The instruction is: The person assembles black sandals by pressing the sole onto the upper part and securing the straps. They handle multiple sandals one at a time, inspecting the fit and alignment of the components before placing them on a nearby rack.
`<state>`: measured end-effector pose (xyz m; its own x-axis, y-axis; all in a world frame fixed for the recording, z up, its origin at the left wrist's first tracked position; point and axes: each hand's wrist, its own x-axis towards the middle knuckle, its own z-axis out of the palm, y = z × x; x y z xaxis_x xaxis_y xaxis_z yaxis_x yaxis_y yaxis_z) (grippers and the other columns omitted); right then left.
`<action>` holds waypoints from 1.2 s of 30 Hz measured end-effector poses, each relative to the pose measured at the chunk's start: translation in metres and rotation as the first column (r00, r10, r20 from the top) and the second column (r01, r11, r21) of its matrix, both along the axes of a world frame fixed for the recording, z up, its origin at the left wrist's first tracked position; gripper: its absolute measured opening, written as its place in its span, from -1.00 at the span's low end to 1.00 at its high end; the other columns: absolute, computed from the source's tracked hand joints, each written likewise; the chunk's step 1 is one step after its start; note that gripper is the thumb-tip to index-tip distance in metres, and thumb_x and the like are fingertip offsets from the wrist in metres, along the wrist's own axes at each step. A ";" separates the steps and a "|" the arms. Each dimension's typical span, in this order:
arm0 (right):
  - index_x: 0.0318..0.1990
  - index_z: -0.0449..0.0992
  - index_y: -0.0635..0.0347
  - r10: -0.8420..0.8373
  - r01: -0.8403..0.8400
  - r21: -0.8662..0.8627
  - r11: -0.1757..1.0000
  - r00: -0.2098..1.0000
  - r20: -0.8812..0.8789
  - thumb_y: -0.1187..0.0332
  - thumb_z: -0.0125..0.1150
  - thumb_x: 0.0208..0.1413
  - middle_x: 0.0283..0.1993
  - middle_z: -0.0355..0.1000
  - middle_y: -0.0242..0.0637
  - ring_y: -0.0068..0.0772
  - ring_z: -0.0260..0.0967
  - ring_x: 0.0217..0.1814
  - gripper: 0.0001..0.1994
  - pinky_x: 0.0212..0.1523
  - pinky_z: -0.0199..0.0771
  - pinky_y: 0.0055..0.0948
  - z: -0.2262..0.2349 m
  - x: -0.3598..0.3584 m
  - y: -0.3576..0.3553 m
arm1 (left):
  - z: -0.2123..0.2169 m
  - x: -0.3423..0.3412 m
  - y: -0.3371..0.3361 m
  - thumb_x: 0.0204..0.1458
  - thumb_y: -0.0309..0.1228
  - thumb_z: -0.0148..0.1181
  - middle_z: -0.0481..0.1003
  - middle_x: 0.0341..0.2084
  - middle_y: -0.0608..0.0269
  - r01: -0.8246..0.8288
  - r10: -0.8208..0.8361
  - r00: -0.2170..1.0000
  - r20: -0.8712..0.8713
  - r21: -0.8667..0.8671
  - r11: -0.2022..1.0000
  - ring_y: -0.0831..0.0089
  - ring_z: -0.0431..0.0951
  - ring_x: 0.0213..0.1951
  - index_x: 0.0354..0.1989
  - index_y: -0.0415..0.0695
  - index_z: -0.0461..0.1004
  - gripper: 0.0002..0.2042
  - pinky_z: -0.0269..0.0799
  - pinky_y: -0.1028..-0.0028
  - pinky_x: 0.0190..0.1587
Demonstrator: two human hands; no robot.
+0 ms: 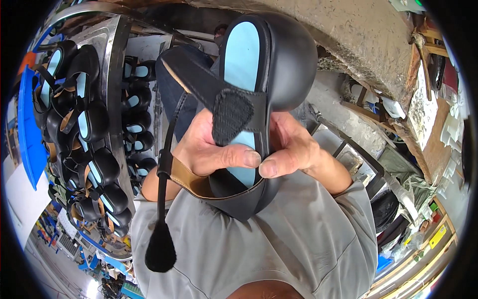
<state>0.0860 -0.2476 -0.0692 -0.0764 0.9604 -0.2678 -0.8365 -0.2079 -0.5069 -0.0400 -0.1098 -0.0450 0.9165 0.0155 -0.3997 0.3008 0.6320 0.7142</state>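
Observation:
A black sandal point(293, 65) with a thick rounded sole and a light blue insole is held up in front of my chest by both hands. My left hand point(201, 149) grips it from the left, its thumb pressed across the insole. From the other side my right hand point(294, 147) closes on the sole's edge, thumb tip close to the left one. A wide black strap with a fuzzy dark patch point(233, 113) crosses over the insole. Beside my left wrist a thin strap dangles, ending in a black oval tab point(160, 248). The lower band shows tan lining.
On the left stands a metal rack point(112, 60) packed with several similar black sandals point(92, 119). A blue panel point(31, 124) is beyond it. A worn, pale ledge point(343, 30) runs along the upper right, above cluttered wooden shelving. A metal bar point(348, 137) slants at my right.

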 end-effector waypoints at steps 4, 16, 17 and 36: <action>-0.20 0.28 0.19 0.101 -0.109 0.171 0.979 0.993 0.056 0.36 0.56 -0.39 -0.16 0.30 -0.43 -0.56 0.24 0.00 -0.42 0.14 0.14 -0.51 -0.021 0.006 -0.003 | -0.003 0.001 -0.002 -0.15 -0.48 0.42 0.46 -0.28 0.38 0.019 -0.020 0.999 -0.043 -0.032 0.999 0.62 0.41 -0.21 -0.05 -0.22 0.39 -0.54 0.34 0.56 -0.13; 0.09 0.29 0.29 -0.334 0.314 0.190 0.930 0.939 0.082 0.25 0.56 -0.28 -0.08 0.38 -0.33 -0.50 0.31 -0.03 -0.25 -0.01 0.32 -0.47 0.010 0.012 0.019 | -0.023 -0.006 0.002 0.01 -0.49 0.22 0.47 -0.20 0.34 -0.087 0.013 0.978 0.210 0.348 0.933 0.57 0.41 -0.12 -0.04 -0.26 0.41 -0.68 0.31 0.51 -0.04; 0.12 0.26 0.29 -0.383 0.351 0.243 0.904 0.919 0.096 0.27 0.55 -0.26 -0.05 0.38 -0.30 -0.48 0.32 -0.02 -0.24 0.00 0.33 -0.46 0.012 0.013 0.021 | -0.025 0.000 -0.001 0.07 -0.50 0.16 0.47 -0.18 0.32 -0.141 0.024 0.962 0.271 0.424 0.894 0.54 0.42 -0.09 -0.05 -0.28 0.43 -0.73 0.30 0.49 -0.01; 0.06 0.35 0.26 -0.631 0.183 0.654 0.734 0.540 0.557 0.33 0.49 -0.27 0.20 0.20 0.05 -0.14 0.20 0.23 -0.35 0.19 0.20 -0.28 0.005 0.085 0.021 | -0.021 0.034 -0.015 0.15 -0.08 0.07 0.21 0.18 0.04 -0.121 0.176 0.924 0.340 -0.177 0.977 0.32 0.26 0.19 0.32 -0.22 -0.11 -0.28 0.14 0.32 0.21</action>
<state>0.1708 -0.2265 -0.0643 0.3546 0.8206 0.4481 -0.0735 0.5023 -0.8616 -0.0060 -0.1249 -0.0655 0.9900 0.1275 -0.0606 -0.0578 0.7580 0.6497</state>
